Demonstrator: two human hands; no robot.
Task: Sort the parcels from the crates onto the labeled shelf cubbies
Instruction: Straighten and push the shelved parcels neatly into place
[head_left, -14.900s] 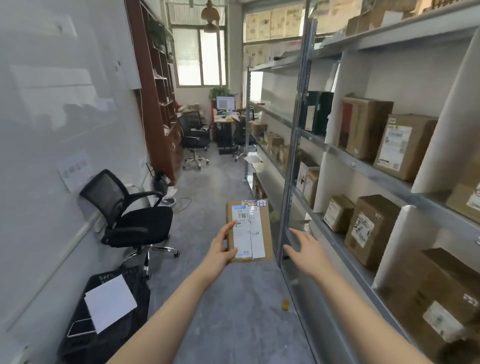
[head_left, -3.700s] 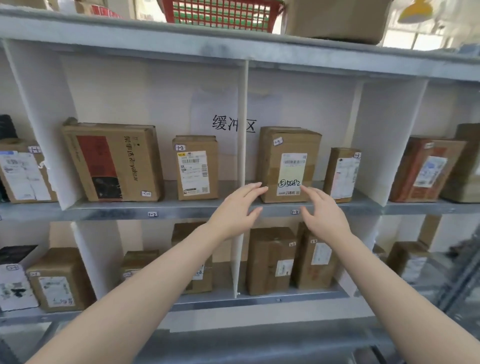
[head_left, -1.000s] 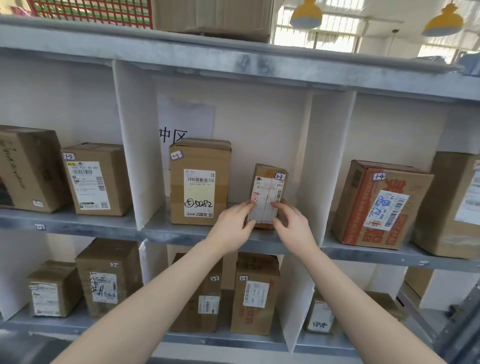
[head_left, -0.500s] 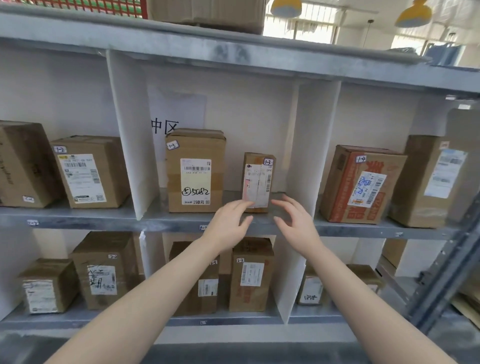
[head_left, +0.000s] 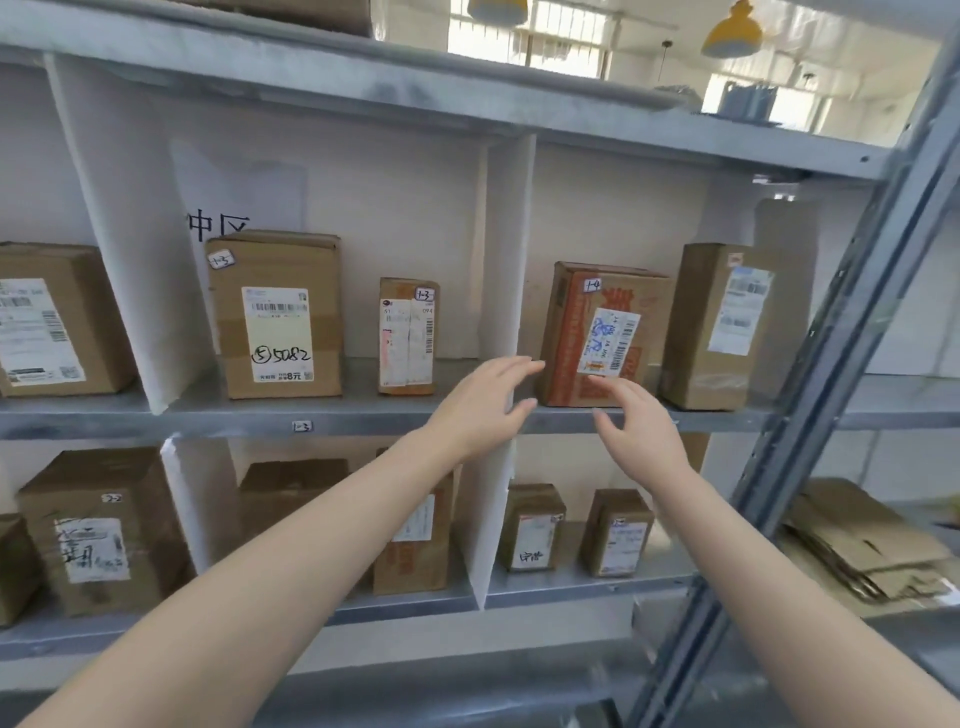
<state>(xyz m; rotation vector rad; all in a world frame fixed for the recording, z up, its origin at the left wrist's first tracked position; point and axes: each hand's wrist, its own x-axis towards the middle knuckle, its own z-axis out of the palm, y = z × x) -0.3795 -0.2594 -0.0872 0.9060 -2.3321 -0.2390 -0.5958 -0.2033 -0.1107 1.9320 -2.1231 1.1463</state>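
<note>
A slim brown parcel (head_left: 407, 336) tagged 1-3 stands upright on the grey shelf (head_left: 363, 410), in the cubby marked 1-3, right of a larger box (head_left: 275, 317) with a "5082" label. My left hand (head_left: 480, 402) hovers in front of the shelf edge, fingers spread and holding nothing. My right hand (head_left: 641, 428) is beside it, also spread and free, just below an orange-printed box (head_left: 600, 335) tagged 1-4. Neither hand touches a parcel.
White dividers (head_left: 506, 249) split the shelf into cubbies. A tall brown box (head_left: 719, 327) stands at the right of cubby 1-4. Several parcels fill the lower shelf (head_left: 545, 584). A grey steel upright (head_left: 810, 395) slants at right, with flattened cardboard (head_left: 862, 540) beyond it.
Both hands have let go of the slim 1-3 parcel, drawn back from it and shifted right, toward the 1-4 cubby. The view has swung right as well.
</note>
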